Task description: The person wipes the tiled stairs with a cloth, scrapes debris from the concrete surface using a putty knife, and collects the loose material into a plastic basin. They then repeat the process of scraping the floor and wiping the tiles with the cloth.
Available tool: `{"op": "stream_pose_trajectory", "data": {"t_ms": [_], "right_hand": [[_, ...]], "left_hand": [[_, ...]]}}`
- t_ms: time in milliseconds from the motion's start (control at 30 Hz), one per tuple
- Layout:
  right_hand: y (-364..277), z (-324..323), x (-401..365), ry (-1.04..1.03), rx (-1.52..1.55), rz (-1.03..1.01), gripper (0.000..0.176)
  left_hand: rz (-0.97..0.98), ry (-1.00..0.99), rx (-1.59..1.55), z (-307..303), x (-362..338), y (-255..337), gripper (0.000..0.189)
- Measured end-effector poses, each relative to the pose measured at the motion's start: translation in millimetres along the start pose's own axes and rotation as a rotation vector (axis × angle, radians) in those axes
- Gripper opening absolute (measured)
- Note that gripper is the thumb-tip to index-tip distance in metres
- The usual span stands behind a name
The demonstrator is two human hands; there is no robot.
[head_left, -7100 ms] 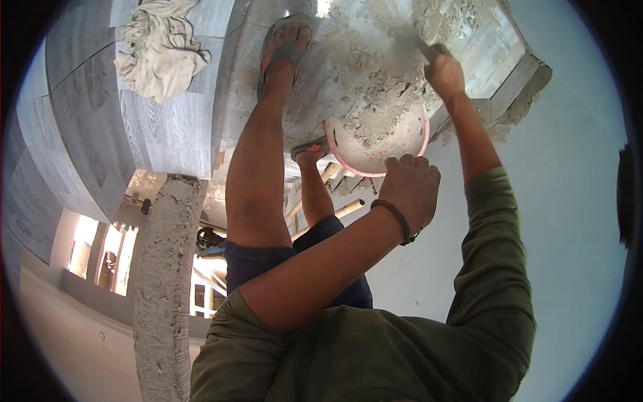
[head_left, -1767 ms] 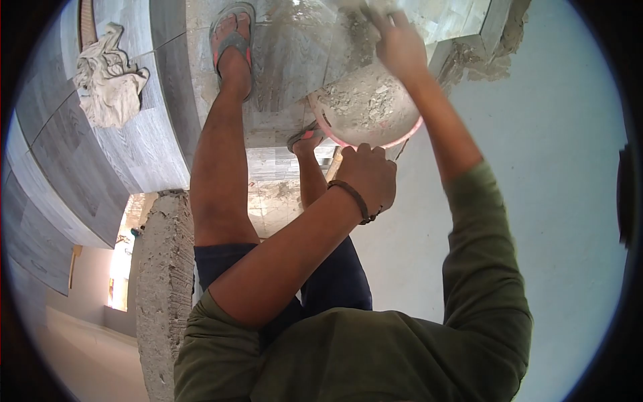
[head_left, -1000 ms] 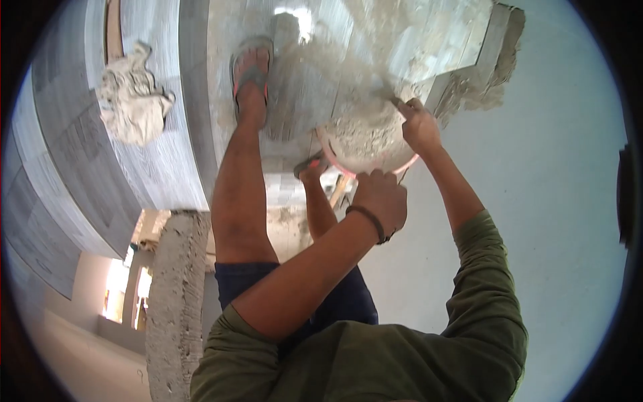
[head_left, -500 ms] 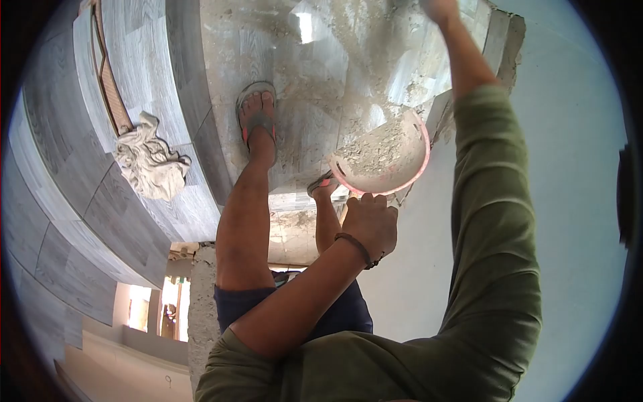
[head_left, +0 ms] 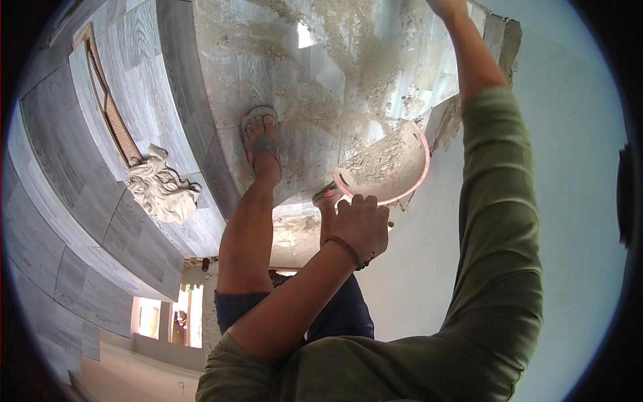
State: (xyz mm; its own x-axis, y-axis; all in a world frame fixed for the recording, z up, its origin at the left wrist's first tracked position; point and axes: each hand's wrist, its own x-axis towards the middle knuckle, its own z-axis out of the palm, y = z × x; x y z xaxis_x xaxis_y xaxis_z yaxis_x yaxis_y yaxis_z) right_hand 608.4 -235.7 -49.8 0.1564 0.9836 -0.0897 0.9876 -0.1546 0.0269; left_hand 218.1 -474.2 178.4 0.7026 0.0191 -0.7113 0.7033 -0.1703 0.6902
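My left hand (head_left: 362, 224) is closed at the near rim of a round, pale pan (head_left: 416, 175) with a pinkish edge. The pan is tilted with its mouth on the floor, and grey mortar rubble (head_left: 375, 159) lies in it. My right hand (head_left: 450, 7) is at the top edge of the view, arm stretched far forward. Its fingers are cut off by the frame, so anything in them is hidden.
Dust and crumbs of mortar cover the wood-look tile floor (head_left: 305, 80). Tiled steps (head_left: 144, 87) rise on the left, bearing a crumpled cloth (head_left: 163, 189) and a long brown strip (head_left: 112, 107). A pale wall (head_left: 429, 268) stands on the right. My sandalled foot (head_left: 260, 137) is beside the rubble.
The view has shifted, so floor, cloth and pan appear lower. My right hand has moved further out past the top edge. My left hand stays at the pan's rim.
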Motion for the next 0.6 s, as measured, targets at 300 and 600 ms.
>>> {"op": "stream_pose_trajectory", "data": {"t_ms": [300, 600], "right_hand": [[-57.9, -66.5, -5.8, -0.110, 0.130, 0.019, 0.035], [-107.6, -50.2, -3.0, -0.117, 0.110, -0.046, 0.026]], "left_hand": [[-0.020, -0.029, -0.003, -45.8, 4.0, 2.6, 0.038], [-0.011, -0.009, -0.002, -52.9, 6.5, 2.1, 0.035]]}}
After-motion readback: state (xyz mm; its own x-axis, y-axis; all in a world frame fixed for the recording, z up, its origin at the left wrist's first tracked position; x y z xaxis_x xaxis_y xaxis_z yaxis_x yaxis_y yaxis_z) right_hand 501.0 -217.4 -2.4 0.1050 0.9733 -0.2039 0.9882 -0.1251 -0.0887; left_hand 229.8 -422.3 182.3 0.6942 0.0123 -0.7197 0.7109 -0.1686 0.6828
